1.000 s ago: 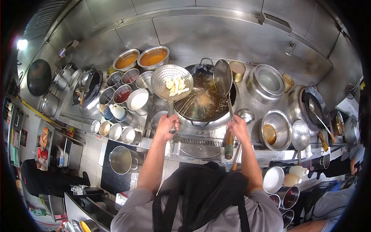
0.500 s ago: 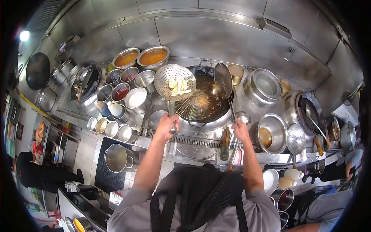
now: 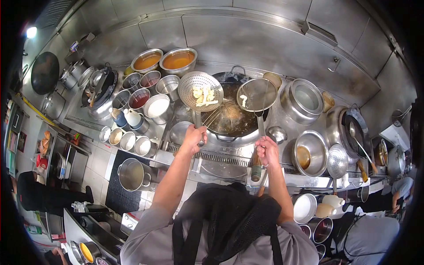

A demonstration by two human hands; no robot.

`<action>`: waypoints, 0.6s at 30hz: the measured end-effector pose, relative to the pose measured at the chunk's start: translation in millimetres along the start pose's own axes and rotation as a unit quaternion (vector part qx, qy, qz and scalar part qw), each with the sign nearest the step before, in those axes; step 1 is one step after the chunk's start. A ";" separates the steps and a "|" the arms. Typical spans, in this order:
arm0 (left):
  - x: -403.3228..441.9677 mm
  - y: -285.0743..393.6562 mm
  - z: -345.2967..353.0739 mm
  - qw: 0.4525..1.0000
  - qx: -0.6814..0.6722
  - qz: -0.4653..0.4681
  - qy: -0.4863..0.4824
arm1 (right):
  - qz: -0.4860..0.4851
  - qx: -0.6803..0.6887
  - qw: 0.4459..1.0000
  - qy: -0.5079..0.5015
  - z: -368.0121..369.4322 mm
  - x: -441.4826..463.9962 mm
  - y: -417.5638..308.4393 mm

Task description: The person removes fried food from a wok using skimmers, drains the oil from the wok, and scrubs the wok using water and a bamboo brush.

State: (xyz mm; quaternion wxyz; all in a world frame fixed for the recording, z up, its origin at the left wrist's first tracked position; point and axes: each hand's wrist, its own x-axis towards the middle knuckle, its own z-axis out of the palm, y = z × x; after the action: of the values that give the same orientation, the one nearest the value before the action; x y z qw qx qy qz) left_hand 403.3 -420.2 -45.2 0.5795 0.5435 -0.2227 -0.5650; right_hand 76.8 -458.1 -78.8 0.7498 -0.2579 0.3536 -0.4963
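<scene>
My left hand [image 3: 193, 137] is closed round the handles of a perforated ladle [image 3: 189, 89] and a wire skimmer [image 3: 221, 119]. Pale food pieces [image 3: 204, 96] lie in the ladle. The skimmer's mesh rests over the dark liquid in the wok [image 3: 244, 130]. In my right hand [image 3: 267, 151] is the handle of a fine-mesh strainer [image 3: 257, 98], held level above the wok's right side. One small pale piece [image 3: 243, 100] sits at the strainer's left. A bamboo brush [image 3: 256, 170] lies just left of my right hand.
Two bowls of orange liquid [image 3: 178, 61] stand behind several metal pots at the left. A steel bowl [image 3: 314, 152] and a ladle [image 3: 277, 134] are at the right. A large pot [image 3: 131, 174] stands lower left. Other people [image 3: 375, 234] are at both sides.
The strainer has turned from steeply tilted to flat, and a pale piece now shows in it. My right hand has rotated. The perforated ladle has moved slightly right.
</scene>
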 end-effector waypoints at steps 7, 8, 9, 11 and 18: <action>3.1 -3.1 31.2 0.998 -0.012 -0.038 -0.046 | -0.018 -0.139 0.990 -0.029 62.0 -35.8 -34.9; 5.5 -4.8 34.4 0.997 -0.027 -0.044 -0.059 | -0.031 -0.240 0.969 -0.045 50.8 -25.5 -29.9; 8.8 -5.7 37.3 0.993 -0.048 -0.071 -0.079 | -0.075 -0.276 0.958 -0.023 41.0 -19.3 -20.7; 18.4 -6.6 42.7 0.981 -0.090 -0.123 -0.118 | -0.160 -0.345 0.925 0.020 48.6 -22.1 -13.8; 19.1 -10.4 67.8 0.953 -0.157 -0.199 -0.168 | -0.158 -0.165 0.969 0.089 -7.3 -62.8 -47.7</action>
State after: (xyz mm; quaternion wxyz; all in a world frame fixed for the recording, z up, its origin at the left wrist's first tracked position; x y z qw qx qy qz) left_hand 344.9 -460.6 -40.1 0.4874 0.3763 -0.1123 -0.7799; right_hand 28.1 -418.0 -30.9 0.5742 -0.3853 0.4507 -0.5644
